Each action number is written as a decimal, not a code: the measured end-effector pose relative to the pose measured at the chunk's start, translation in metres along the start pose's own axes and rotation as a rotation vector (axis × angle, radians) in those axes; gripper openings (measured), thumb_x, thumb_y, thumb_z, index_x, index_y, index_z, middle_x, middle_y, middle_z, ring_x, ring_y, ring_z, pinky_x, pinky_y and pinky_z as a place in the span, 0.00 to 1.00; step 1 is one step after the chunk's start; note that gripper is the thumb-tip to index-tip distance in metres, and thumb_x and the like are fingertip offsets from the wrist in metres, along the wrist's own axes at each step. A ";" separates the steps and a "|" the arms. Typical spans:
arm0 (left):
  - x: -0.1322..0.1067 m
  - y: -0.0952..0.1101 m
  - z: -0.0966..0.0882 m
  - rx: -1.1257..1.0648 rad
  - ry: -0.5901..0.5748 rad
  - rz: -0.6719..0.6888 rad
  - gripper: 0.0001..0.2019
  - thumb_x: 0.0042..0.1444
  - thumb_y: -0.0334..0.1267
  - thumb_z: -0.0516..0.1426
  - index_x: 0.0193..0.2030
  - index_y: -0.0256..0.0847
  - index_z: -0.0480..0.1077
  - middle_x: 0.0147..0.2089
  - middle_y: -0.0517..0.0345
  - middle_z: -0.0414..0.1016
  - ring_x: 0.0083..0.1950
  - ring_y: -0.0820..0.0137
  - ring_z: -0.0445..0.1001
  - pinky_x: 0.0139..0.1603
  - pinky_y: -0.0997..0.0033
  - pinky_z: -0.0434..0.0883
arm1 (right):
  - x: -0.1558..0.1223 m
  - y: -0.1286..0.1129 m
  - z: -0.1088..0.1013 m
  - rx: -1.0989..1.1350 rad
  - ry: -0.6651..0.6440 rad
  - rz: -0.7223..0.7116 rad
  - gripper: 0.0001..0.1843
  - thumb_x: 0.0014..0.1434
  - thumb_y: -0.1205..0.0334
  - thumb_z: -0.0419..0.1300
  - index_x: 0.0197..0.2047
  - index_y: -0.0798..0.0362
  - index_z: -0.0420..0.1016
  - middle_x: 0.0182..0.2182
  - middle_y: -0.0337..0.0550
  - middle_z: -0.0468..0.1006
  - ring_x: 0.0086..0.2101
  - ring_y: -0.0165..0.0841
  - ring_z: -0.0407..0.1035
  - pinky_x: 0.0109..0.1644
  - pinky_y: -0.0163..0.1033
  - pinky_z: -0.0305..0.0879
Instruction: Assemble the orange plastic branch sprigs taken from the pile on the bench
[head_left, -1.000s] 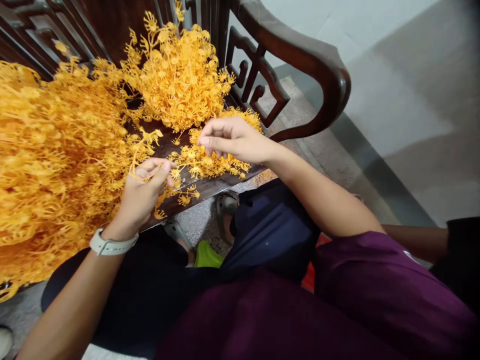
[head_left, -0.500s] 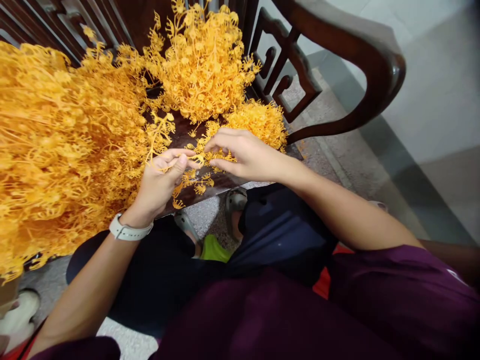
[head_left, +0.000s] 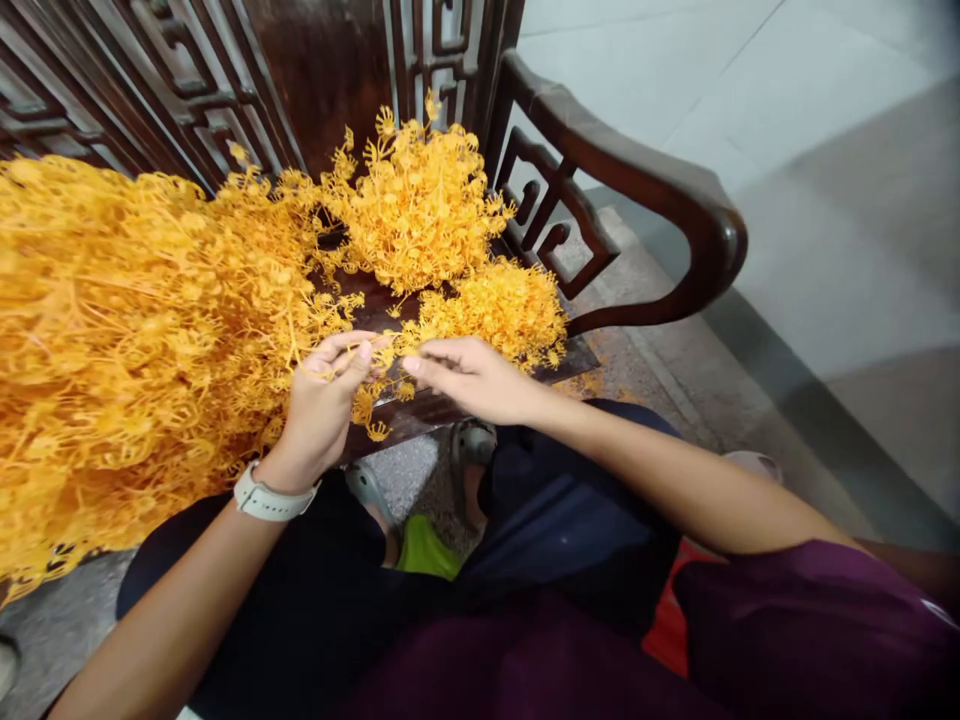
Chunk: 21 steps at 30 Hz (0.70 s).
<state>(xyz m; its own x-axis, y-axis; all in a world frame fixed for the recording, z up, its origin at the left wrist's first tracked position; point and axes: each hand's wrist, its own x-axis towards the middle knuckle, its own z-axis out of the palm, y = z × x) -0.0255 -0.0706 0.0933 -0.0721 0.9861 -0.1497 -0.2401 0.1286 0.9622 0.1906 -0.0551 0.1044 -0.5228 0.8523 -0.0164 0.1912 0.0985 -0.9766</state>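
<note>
Dark bench (head_left: pixel 420 412) below, left hand (head_left: pixel 326 400) pinches yellow sprig (head_left: pixel 388 346).

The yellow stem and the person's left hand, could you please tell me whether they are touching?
Touching: the head view shows the left hand pinching the yellow stem between thumb and fingers.

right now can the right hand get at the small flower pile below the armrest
Probably yes: the right hand is close in front of the small flower pile, and nothing visible blocks the way.
</note>
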 end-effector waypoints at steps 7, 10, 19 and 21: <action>-0.007 0.003 0.005 -0.002 -0.116 -0.067 0.12 0.57 0.42 0.76 0.46 0.43 0.88 0.50 0.54 0.89 0.53 0.66 0.83 0.59 0.70 0.77 | 0.015 0.009 0.018 0.408 0.122 -0.011 0.22 0.62 0.50 0.77 0.53 0.52 0.80 0.36 0.37 0.78 0.33 0.29 0.69 0.37 0.37 0.70; -0.006 0.010 0.000 0.000 -0.114 -0.076 0.10 0.56 0.39 0.76 0.45 0.42 0.88 0.49 0.54 0.89 0.53 0.67 0.84 0.61 0.70 0.76 | 0.018 0.007 0.015 0.483 0.123 0.061 0.25 0.55 0.52 0.82 0.49 0.52 0.80 0.32 0.34 0.78 0.30 0.28 0.68 0.35 0.36 0.67; -0.013 0.031 -0.011 0.129 -0.302 -0.202 0.24 0.53 0.46 0.79 0.55 0.43 0.86 0.47 0.49 0.90 0.57 0.57 0.87 0.62 0.62 0.78 | 0.019 -0.003 0.001 0.597 0.150 0.103 0.15 0.55 0.63 0.80 0.44 0.55 0.84 0.40 0.38 0.84 0.37 0.26 0.75 0.41 0.33 0.70; -0.013 0.031 -0.008 0.190 -0.370 -0.190 0.19 0.58 0.49 0.75 0.51 0.42 0.86 0.49 0.49 0.90 0.56 0.58 0.85 0.61 0.62 0.77 | 0.018 -0.003 0.000 0.574 0.087 0.076 0.15 0.55 0.64 0.80 0.44 0.54 0.84 0.40 0.39 0.85 0.39 0.27 0.77 0.46 0.35 0.73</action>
<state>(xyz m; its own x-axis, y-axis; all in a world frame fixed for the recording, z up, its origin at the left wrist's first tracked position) -0.0396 -0.0803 0.1232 0.3153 0.9100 -0.2692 -0.0315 0.2936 0.9554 0.1806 -0.0402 0.1070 -0.4500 0.8877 -0.0975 -0.2678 -0.2383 -0.9335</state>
